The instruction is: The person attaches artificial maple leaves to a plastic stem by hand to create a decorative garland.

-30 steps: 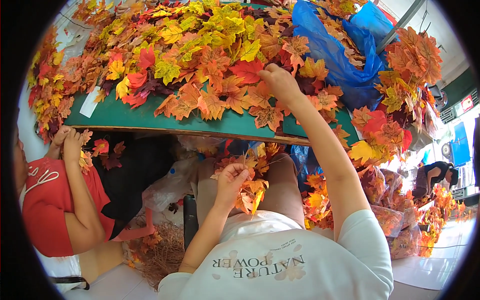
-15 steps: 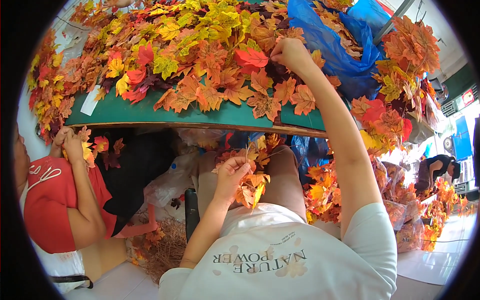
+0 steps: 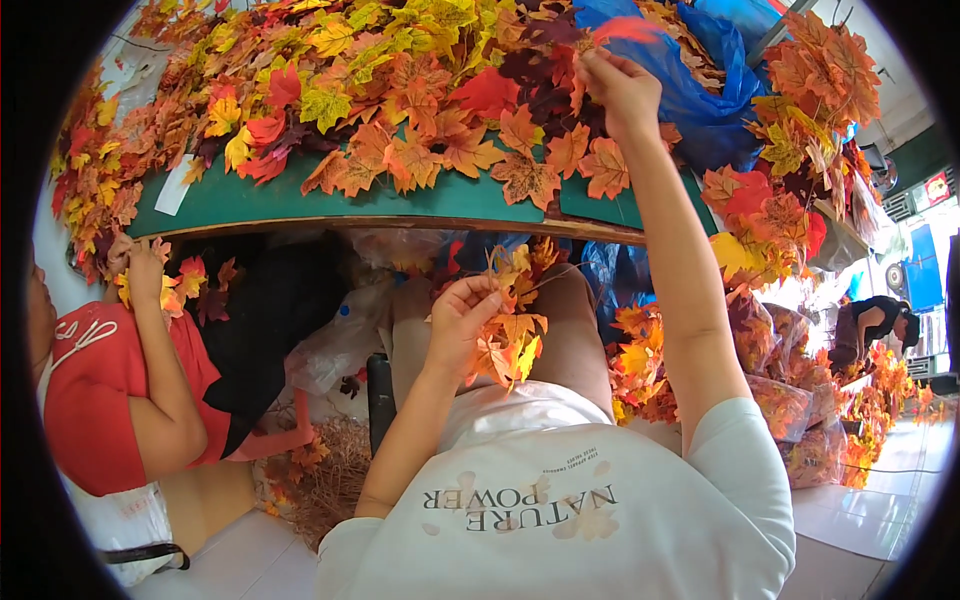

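My left hand is closed, pinching the thin stems of a bunch of orange and yellow artificial maple leaves above my lap. Farther off, my right hand is raised over the near part of a large leaf pile. Its fingers are pinched together on a red artificial leaf, which is smeared by motion. An orange leaf hangs right beside those fingertips; I cannot tell whether they hold it too.
The pile covers a green tabletop. Blue plastic sheeting lies at its right. A person in a red top handles leaves at the left. Leaf-filled clear bags stand at right, with another person beyond.
My right hand has moved up and slightly right from the pile, a red leaf now at its fingers. My left hand stays nearly in place with its bunch turned a little.
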Action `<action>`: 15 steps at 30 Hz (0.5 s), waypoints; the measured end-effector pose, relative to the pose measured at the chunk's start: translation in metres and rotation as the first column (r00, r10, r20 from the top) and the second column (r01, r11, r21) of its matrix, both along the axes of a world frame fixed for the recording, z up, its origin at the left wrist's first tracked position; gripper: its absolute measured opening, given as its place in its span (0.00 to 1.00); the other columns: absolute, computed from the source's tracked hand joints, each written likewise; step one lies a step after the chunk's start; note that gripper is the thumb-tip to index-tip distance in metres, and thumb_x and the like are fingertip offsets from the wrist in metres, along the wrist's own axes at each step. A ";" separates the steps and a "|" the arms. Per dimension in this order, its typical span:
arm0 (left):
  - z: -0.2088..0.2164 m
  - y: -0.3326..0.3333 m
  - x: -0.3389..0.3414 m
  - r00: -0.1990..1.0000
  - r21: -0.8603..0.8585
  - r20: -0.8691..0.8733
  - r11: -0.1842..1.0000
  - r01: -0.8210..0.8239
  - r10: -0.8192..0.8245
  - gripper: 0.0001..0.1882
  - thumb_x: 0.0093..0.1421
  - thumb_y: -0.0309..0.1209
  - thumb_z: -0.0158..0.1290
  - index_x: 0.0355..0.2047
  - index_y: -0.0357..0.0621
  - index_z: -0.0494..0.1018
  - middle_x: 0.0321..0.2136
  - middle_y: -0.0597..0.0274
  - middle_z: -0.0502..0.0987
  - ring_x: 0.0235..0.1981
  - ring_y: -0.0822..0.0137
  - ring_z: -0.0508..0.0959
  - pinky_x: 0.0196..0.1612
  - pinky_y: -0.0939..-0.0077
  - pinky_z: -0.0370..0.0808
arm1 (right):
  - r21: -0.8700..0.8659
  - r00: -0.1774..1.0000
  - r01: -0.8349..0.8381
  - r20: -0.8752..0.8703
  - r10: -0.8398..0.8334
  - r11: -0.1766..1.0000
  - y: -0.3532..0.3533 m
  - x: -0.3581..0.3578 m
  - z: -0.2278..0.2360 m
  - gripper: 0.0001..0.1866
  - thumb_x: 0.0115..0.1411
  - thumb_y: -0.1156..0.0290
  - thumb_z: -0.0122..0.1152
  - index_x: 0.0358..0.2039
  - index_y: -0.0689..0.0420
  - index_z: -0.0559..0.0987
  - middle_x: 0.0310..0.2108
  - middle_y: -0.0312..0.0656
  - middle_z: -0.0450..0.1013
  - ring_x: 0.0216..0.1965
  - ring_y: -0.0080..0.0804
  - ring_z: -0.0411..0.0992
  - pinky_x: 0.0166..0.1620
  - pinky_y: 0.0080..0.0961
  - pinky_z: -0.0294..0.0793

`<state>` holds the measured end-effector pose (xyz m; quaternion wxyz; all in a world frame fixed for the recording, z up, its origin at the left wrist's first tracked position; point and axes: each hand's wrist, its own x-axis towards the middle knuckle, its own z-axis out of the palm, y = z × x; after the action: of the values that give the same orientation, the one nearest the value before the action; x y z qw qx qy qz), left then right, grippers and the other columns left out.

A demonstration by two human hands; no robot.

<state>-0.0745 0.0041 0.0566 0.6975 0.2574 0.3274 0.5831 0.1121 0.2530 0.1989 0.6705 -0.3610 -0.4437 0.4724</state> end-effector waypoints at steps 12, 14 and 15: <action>0.006 -0.005 0.016 0.997 -0.017 -0.038 0.998 -0.063 0.062 0.08 0.56 0.19 0.53 0.37 0.35 0.71 0.29 0.62 0.75 0.31 0.73 0.75 0.39 0.81 0.73 | -0.060 0.978 -0.194 0.063 0.197 0.979 -0.047 0.007 0.021 0.12 0.54 0.75 0.62 0.37 0.67 0.75 0.34 0.43 0.76 0.33 0.29 0.76 0.36 0.16 0.78; 0.018 -0.003 0.020 0.988 -0.003 -0.010 0.988 -0.152 0.152 0.09 0.54 0.18 0.53 0.37 0.35 0.71 0.29 0.64 0.74 0.30 0.74 0.75 0.38 0.83 0.73 | -0.062 0.948 -0.315 -0.071 0.310 0.947 -0.099 -0.014 0.001 0.10 0.52 0.76 0.64 0.35 0.63 0.76 0.31 0.43 0.75 0.33 0.32 0.76 0.36 0.24 0.78; 0.023 -0.002 0.022 0.987 0.013 -0.003 0.987 -0.159 0.159 0.10 0.54 0.18 0.54 0.37 0.35 0.71 0.29 0.64 0.73 0.30 0.75 0.74 0.38 0.84 0.72 | -0.168 0.947 -0.309 -0.141 0.288 0.936 -0.120 -0.020 -0.017 0.11 0.53 0.75 0.63 0.37 0.62 0.75 0.32 0.42 0.75 0.32 0.31 0.76 0.36 0.24 0.78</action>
<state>-0.0529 0.0021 0.0800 0.6465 0.2360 0.3446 0.6384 0.0917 0.1327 0.1821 0.5784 -0.3232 -0.4077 0.6284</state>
